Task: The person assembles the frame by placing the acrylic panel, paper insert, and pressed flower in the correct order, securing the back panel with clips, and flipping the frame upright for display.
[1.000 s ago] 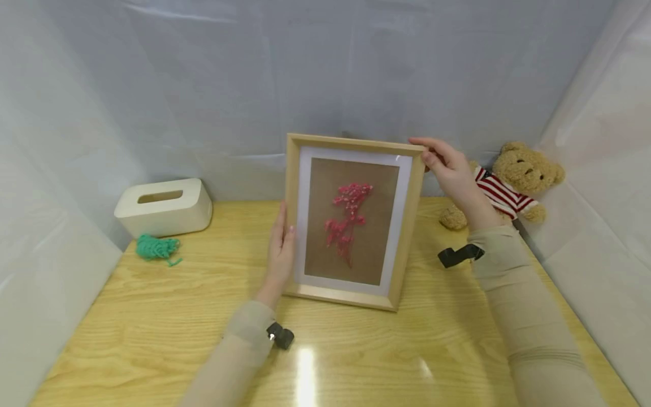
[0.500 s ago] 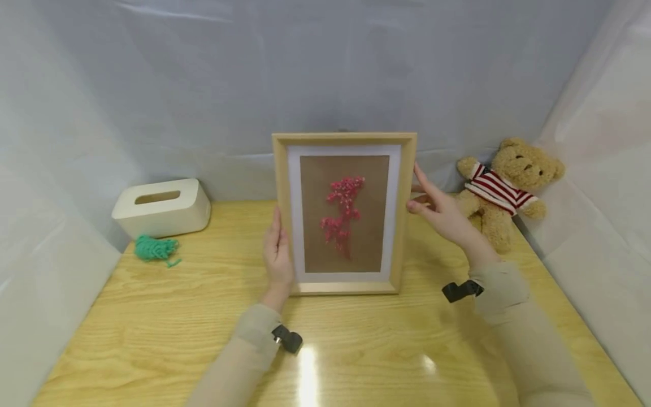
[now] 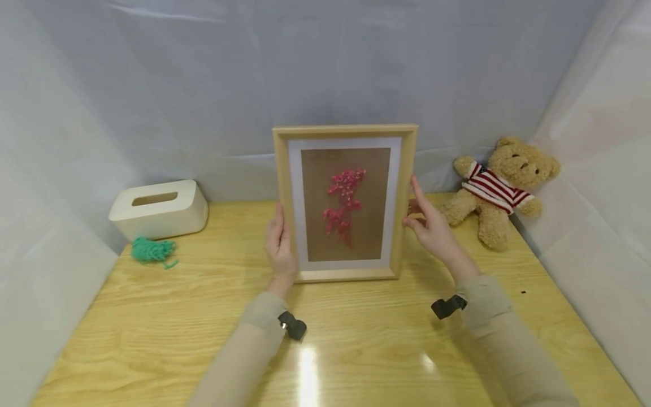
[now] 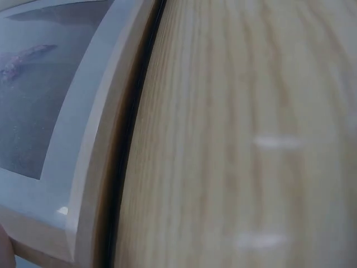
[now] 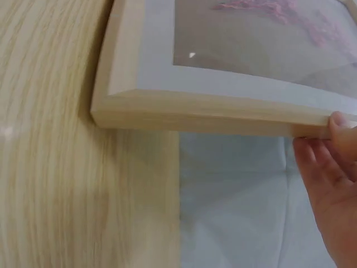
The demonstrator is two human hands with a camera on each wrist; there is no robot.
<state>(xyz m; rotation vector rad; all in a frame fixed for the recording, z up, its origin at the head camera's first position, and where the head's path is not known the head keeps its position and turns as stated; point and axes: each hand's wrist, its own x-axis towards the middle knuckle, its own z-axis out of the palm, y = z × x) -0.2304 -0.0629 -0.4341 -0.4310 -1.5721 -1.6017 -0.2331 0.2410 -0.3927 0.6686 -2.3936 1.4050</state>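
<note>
A light wood picture frame (image 3: 346,272) stands nearly upright at the middle of the table, facing me. Behind its glass a white mat surrounds a brown sheet with pink dried flowers (image 3: 346,198). My left hand (image 3: 280,249) holds the frame's left side; some of its fingers are hidden behind the edge. At the right side, my right hand (image 3: 432,226) grips the frame, its thumb on the edge and fingers behind, as the right wrist view shows. The lower edge of the frame appears to touch the tabletop in both wrist views.
A cream tissue box (image 3: 160,217) stands at the back left of the wooden table (image 3: 152,328), with a green yarn bundle (image 3: 152,250) before it. A teddy bear (image 3: 508,175) in a striped shirt leans at the back right. Pale sheeting (image 3: 325,68) closes off the back and sides.
The frame has straightened from its tilt and shifted slightly left and away from me. My right hand has slid down from the upper right corner to the right side.
</note>
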